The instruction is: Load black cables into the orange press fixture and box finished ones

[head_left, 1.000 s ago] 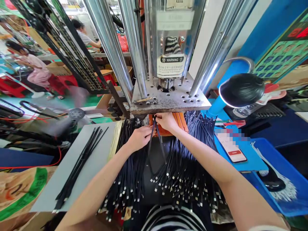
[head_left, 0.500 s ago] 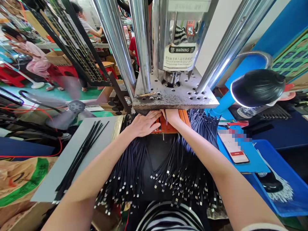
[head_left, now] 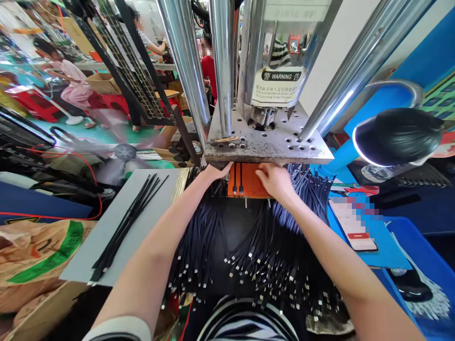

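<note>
Head view — both hands (head_left: 273, 182) at orange fixture (head_left: 249, 182), black cables (head_left: 270, 246) below

A press plate (head_left: 266, 144) sits upper centre, with a mould (head_left: 245, 182) just under it. Cables (head_left: 263, 246) fan out below. A board (head_left: 128, 222) lies at left, a phone (head_left: 353, 225) at right.

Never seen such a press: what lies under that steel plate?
Under the steel plate sits an orange mold holding two black cables; the left hand reaches beneath. Its rear is hidden.
</note>
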`<state>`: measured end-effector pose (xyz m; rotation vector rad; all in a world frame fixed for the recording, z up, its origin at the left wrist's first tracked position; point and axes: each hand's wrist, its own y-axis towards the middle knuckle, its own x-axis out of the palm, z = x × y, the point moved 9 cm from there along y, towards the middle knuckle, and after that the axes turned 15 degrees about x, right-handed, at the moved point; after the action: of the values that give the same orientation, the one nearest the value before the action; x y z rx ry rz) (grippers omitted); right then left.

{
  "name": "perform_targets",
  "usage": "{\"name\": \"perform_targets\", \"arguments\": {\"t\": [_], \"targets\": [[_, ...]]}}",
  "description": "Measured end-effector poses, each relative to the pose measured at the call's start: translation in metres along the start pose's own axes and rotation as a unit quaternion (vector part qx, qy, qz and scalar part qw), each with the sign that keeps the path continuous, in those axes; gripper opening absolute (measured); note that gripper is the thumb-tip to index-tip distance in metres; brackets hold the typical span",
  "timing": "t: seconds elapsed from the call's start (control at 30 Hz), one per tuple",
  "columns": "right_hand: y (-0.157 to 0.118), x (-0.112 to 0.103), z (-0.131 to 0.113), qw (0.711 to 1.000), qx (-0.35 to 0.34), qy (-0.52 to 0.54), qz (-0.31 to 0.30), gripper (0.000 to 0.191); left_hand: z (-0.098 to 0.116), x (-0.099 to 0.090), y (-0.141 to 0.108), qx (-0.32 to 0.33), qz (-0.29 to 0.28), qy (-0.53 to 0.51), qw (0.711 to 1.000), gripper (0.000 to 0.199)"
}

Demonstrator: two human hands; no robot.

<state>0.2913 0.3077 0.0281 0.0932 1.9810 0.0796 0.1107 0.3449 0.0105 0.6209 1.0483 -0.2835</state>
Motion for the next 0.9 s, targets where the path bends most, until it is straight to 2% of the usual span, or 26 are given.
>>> {"name": "perform_targets", "arguments": {"t": [0.07,0.1,0.13,0.2,0.27,0.3,0.4,0.47,0.53,0.63,0.7,0.73,0.8,0.9], "targets": [[-0.017,-0.019,0.049,0.996,0.049,-0.037,0.071,0.024,-0.007,-0.007,-0.031,-0.066,0.006,0.059,0.996,0.036],[-0.025,-0.022,0.074,0.990,0.085,-0.080,0.079,0.026,-0.009,-0.008,-0.046,-0.098,-0.007,0.096,0.991,0.039],[-0.032,-0.020,0.095,0.983,0.118,-0.130,0.062,0.030,-0.010,-0.006,-0.060,-0.129,-0.032,0.126,0.983,0.041],[-0.041,-0.003,0.122,0.965,0.160,-0.206,-0.020,0.039,-0.012,0.002,-0.082,-0.181,-0.096,0.159,0.966,0.040],[-0.045,0.015,0.128,0.956,0.167,-0.219,-0.097,0.040,-0.017,0.008,-0.093,-0.219,-0.128,0.152,0.955,0.034],[-0.044,0.020,0.127,0.958,0.169,-0.203,-0.111,0.036,-0.020,0.007,-0.094,-0.230,-0.126,0.142,0.954,0.032],[-0.041,0.022,0.127,0.972,0.190,-0.087,-0.111,0.028,-0.033,-0.003,-0.095,-0.240,-0.099,0.104,0.960,0.034],[-0.045,0.018,0.136,0.969,0.220,0.021,-0.114,0.030,-0.038,-0.013,-0.099,-0.237,-0.075,0.070,0.966,0.033],[-0.052,0.007,0.142,0.968,0.231,0.066,-0.076,0.030,-0.036,-0.021,-0.103,-0.221,-0.055,0.036,0.973,0.029],[-0.067,-0.025,0.130,0.981,0.181,-0.023,0.074,0.023,-0.012,-0.025,-0.104,-0.156,-0.024,-0.087,0.984,0.023],[-0.080,-0.041,0.107,0.978,0.123,-0.063,0.157,0.022,0.015,-0.026,-0.101,-0.104,0.006,-0.208,0.973,0.021],[-0.085,-0.046,0.094,0.979,0.087,-0.053,0.174,0.022,0.029,-0.027,-0.099,-0.083,0.016,-0.258,0.962,0.022],[-0.094,-0.049,0.062,0.988,-0.006,0.020,0.156,0.022,0.055,-0.029,-0.094,-0.058,0.015,-0.309,0.949,0.030],[-0.102,-0.050,0.016,0.980,-0.118,0.152,0.051,0.016,0.089,-0.037,-0.083,-0.032,0.018,-0.329,0.944,0.036]]}}
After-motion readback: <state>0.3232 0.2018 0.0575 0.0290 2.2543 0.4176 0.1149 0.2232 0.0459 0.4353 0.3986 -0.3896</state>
